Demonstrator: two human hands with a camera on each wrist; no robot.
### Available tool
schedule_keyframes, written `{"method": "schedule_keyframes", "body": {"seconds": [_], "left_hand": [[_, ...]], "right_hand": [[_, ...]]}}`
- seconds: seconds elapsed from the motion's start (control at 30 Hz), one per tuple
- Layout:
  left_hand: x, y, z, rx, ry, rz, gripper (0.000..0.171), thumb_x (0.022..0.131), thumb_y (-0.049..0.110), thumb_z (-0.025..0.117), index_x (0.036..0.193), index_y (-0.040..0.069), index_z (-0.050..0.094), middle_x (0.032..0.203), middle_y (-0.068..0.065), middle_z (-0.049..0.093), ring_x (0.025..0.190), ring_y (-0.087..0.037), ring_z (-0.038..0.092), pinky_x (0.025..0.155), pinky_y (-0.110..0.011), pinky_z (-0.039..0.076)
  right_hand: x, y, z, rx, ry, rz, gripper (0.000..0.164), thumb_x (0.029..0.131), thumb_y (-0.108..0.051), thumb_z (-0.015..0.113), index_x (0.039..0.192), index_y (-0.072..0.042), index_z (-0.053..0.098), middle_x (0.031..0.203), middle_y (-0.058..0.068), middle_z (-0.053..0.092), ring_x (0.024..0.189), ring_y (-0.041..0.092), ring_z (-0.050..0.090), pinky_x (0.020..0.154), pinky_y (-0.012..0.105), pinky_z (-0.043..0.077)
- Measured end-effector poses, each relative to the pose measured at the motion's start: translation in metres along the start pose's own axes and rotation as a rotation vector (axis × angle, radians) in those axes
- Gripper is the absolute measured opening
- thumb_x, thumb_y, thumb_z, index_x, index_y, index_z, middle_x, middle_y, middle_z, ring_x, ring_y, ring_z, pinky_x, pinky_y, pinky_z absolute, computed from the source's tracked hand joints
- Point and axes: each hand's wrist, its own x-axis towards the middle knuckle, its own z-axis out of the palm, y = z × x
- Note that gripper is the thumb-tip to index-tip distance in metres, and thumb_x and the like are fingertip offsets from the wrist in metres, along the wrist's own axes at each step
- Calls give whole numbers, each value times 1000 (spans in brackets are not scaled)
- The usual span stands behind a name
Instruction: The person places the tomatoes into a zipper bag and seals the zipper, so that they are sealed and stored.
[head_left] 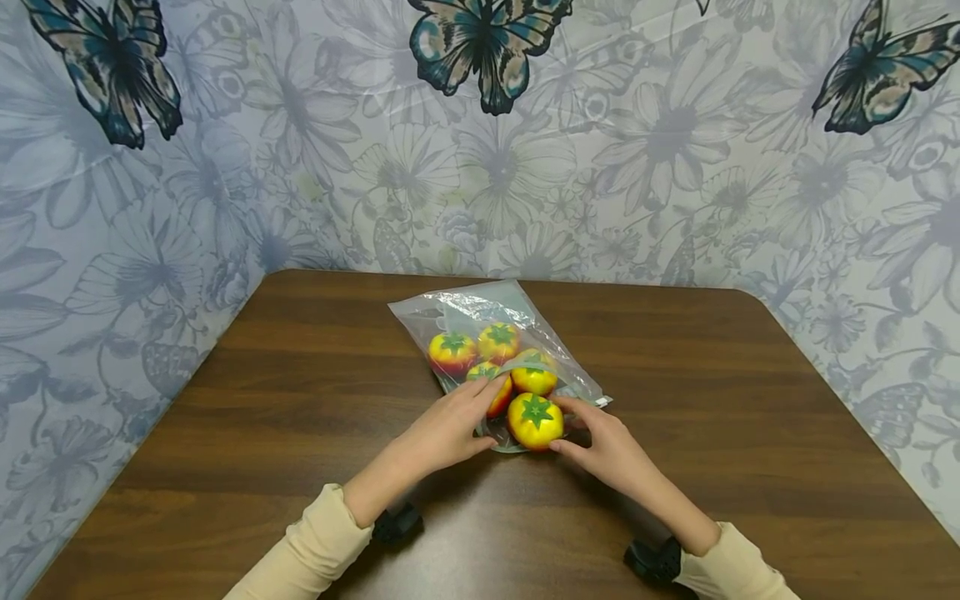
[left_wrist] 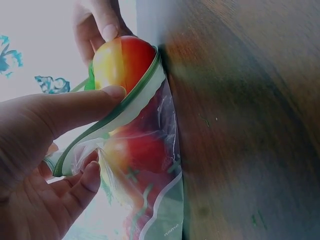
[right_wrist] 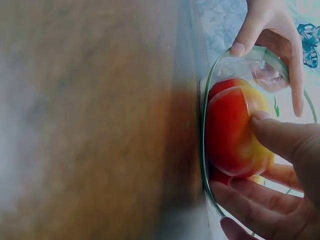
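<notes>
A clear zip bag lies on the table with its mouth toward me. Several yellow-and-red tomatoes with green star-shaped tops are inside. My left hand holds the bag's green-edged rim, thumb and fingers spread along it so the mouth gapes. At that mouth sits the nearest tomato, gripped by my right hand from its right side. In the right wrist view, the right thumb presses the yellow side while fingers reach beneath. The rim loops around this tomato.
The brown wooden table extends on all sides of the bag. A floral wall covering with large butterflies rises behind its far edge. Dark wrist cameras sit below both hands.
</notes>
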Motion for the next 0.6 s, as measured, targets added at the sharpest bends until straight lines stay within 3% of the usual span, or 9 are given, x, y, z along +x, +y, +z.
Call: {"method": "schedule_keyframes", "body": {"seconds": [0.3, 0.6], "left_hand": [[0, 1, -1, -13, 9, 6, 87, 73, 18, 82, 142, -1, 33, 120, -13, 52, 105, -24, 52, 93, -35, 42], [0, 1, -1, -17, -11, -6, 88, 74, 18, 81, 143, -1, 30, 134, -19, 44, 119, -30, 47, 97, -38, 38]], "right_hand": [[6, -3, 4, -120, 32, 33, 52, 78, -28, 76, 125, -11, 59, 84, -3, 67, 72, 9, 64, 64, 29, 52], [10, -4, 10, -168, 108, 100, 53, 77, -33, 76, 123, -10, 63, 76, -5, 69, 66, 11, 65, 54, 29, 49]]}}
